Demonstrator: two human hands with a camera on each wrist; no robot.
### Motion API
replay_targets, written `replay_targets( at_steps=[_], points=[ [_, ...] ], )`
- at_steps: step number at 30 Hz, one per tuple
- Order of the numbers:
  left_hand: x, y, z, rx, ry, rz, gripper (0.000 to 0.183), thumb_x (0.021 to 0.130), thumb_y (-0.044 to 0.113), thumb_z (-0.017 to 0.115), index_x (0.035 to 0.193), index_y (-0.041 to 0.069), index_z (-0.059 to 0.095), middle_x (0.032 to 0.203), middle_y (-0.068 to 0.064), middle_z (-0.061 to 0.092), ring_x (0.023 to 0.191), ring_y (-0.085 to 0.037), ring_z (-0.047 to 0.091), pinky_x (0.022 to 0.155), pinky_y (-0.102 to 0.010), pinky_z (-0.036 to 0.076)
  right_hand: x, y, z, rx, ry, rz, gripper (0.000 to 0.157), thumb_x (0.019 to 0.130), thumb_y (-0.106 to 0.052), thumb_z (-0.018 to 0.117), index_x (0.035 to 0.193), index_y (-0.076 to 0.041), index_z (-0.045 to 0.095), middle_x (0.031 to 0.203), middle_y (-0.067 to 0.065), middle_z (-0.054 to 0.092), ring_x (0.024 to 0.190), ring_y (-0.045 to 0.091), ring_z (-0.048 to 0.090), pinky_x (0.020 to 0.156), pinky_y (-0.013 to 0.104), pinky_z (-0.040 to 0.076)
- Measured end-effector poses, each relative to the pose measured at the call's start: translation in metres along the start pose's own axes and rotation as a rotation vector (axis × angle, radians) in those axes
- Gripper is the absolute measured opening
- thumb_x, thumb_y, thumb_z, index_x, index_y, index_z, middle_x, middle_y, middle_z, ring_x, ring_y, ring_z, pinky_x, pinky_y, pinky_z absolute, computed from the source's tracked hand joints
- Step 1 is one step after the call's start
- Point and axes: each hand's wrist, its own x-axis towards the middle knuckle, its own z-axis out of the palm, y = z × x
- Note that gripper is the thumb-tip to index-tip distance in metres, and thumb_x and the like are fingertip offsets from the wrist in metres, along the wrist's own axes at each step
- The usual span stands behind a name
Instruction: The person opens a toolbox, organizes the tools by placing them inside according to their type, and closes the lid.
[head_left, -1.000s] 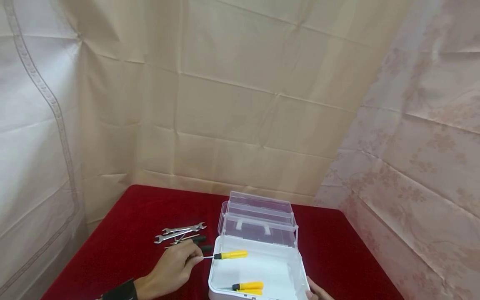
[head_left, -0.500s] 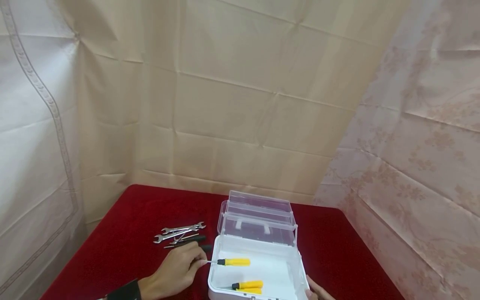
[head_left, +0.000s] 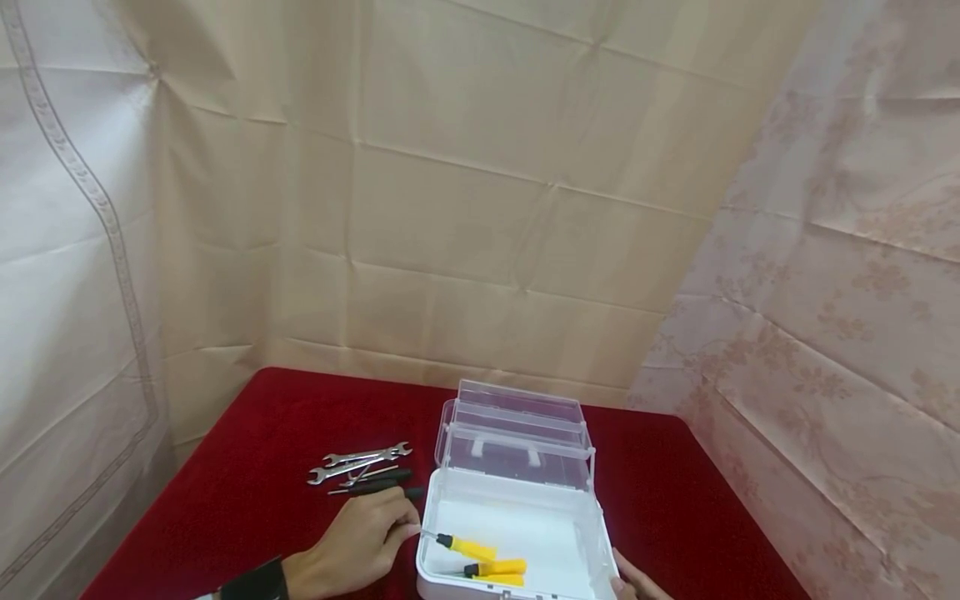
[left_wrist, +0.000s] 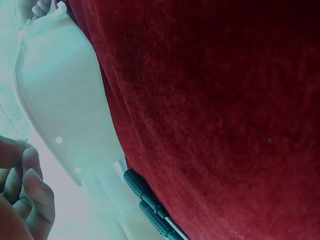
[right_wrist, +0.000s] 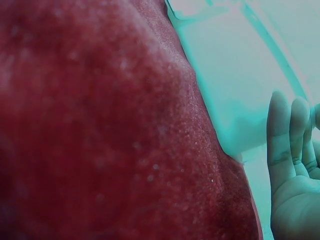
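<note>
My left hand [head_left: 356, 542] is at the left rim of a white toolbox [head_left: 525, 521], pinching the thin metal shaft of a yellow-handled screwdriver [head_left: 474, 548]. The handle slants down inside the box, right beside two other yellow-handled tools [head_left: 501, 570] lying near the front wall. In the left wrist view, the left thumb and fingers [left_wrist: 37, 192] come together above the box edge; the shaft does not show clearly there. My right hand [head_left: 637, 577] rests against the box's right side. Its fingers [right_wrist: 280, 135] look straight along the wall in the right wrist view.
The box's clear lid [head_left: 517, 425] stands tipped back behind it. Left of the box, silver open-end wrenches [head_left: 360, 462] lie on the red cloth [head_left: 247, 467], with black-handled screwdrivers [head_left: 386, 482] just in front. Beige curtains [head_left: 450, 208] hang around the table.
My left hand has shifted slightly right and toward the front, lowering the yellow screwdriver. Its handle now tilts down and lies close to the other two. The right hand stays put.
</note>
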Motion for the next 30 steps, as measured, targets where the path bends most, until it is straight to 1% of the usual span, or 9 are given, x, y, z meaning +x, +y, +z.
replay_targets(
  at_steps=[4, 7, 10, 15, 17, 21, 25, 27, 30],
  points=[
    [0.001, 0.0, 0.001, -0.004, -0.035, -0.002, 0.008, 0.09, 0.013, 0.079, 0.091, 0.019, 0.073, 0.083, 0.018, 0.059, 0.071, 0.004, 0.051, 0.067, -0.02, 0.051, 0.001, 0.001, 0.0, -0.001, 0.001, 0.011, 0.118, 0.073, -0.08, 0.069, 0.146, 0.011, 0.046, 0.119, 0.03, 0.068, 0.094, 0.025, 0.071, 0.073, 0.034, 0.059],
    [0.004, -0.001, -0.002, -0.008, -0.079, -0.032, 0.005, 0.09, 0.017, 0.08, 0.094, 0.019, 0.077, 0.084, 0.018, 0.058, 0.071, 0.004, 0.05, 0.067, -0.019, 0.05, 0.001, 0.001, 0.0, 0.009, -0.001, -0.003, 0.115, 0.075, -0.076, 0.07, 0.145, 0.012, 0.046, 0.116, 0.03, 0.068, 0.092, 0.025, 0.071, 0.072, 0.035, 0.059],
    [0.008, -0.003, -0.005, -0.022, -0.1, -0.062, 0.009, 0.09, 0.024, 0.081, 0.099, 0.021, 0.081, 0.084, 0.018, 0.056, 0.069, 0.002, 0.047, 0.062, -0.018, 0.047, 0.0, 0.0, 0.0, 0.011, -0.003, -0.011, 0.115, 0.077, -0.077, 0.069, 0.145, 0.013, 0.045, 0.116, 0.03, 0.069, 0.09, 0.023, 0.072, 0.072, 0.035, 0.059],
    [0.008, -0.008, -0.008, -0.067, -0.088, -0.115, 0.017, 0.089, 0.036, 0.081, 0.1, 0.023, 0.079, 0.085, 0.018, 0.056, 0.069, 0.0, 0.048, 0.062, -0.019, 0.047, -0.001, -0.003, 0.002, 0.0, 0.008, 0.008, 0.119, 0.073, -0.08, 0.069, 0.146, 0.011, 0.046, 0.119, 0.03, 0.068, 0.092, 0.022, 0.071, 0.073, 0.034, 0.059],
    [0.006, -0.009, -0.008, -0.082, -0.077, -0.137, 0.015, 0.089, 0.038, 0.081, 0.097, 0.026, 0.077, 0.085, 0.02, 0.057, 0.071, 0.0, 0.049, 0.064, -0.02, 0.048, -0.002, -0.006, 0.002, -0.001, 0.006, 0.027, 0.116, 0.075, -0.077, 0.07, 0.146, 0.01, 0.045, 0.12, 0.031, 0.067, 0.094, 0.025, 0.071, 0.073, 0.035, 0.059],
    [0.002, -0.015, -0.01, -0.084, -0.032, -0.17, 0.011, 0.09, 0.041, 0.078, 0.092, 0.031, 0.074, 0.085, 0.021, 0.056, 0.07, -0.001, 0.049, 0.062, -0.021, 0.047, -0.005, -0.012, 0.001, -0.005, -0.002, 0.08, 0.108, 0.078, -0.068, 0.073, 0.147, 0.009, 0.045, 0.124, 0.033, 0.065, 0.098, 0.031, 0.071, 0.075, 0.04, 0.06],
    [0.0, -0.033, -0.015, 0.013, 0.008, -0.207, 0.01, 0.092, 0.04, 0.077, 0.09, 0.032, 0.073, 0.083, 0.02, 0.055, 0.07, 0.0, 0.049, 0.061, -0.022, 0.046, -0.005, -0.015, 0.0, -0.006, -0.015, 0.123, 0.111, 0.074, -0.07, 0.074, 0.149, 0.006, 0.045, 0.13, 0.034, 0.061, 0.101, 0.034, 0.071, 0.076, 0.044, 0.06],
    [0.001, -0.048, -0.021, 0.082, 0.005, -0.259, 0.009, 0.092, 0.037, 0.078, 0.089, 0.03, 0.073, 0.083, 0.018, 0.055, 0.071, -0.001, 0.049, 0.062, -0.023, 0.045, -0.005, -0.015, 0.0, 0.004, -0.018, 0.124, 0.112, 0.073, -0.07, 0.074, 0.149, 0.007, 0.045, 0.13, 0.035, 0.06, 0.1, 0.035, 0.071, 0.076, 0.045, 0.06],
    [0.0, -0.075, -0.033, 0.164, -0.032, -0.356, 0.009, 0.091, 0.028, 0.08, 0.093, 0.023, 0.074, 0.085, 0.012, 0.057, 0.072, -0.004, 0.05, 0.061, -0.025, 0.045, -0.006, -0.015, 0.0, 0.008, -0.024, 0.12, 0.112, 0.074, -0.07, 0.075, 0.149, 0.007, 0.044, 0.131, 0.035, 0.06, 0.101, 0.035, 0.071, 0.076, 0.045, 0.06]
  ],
)
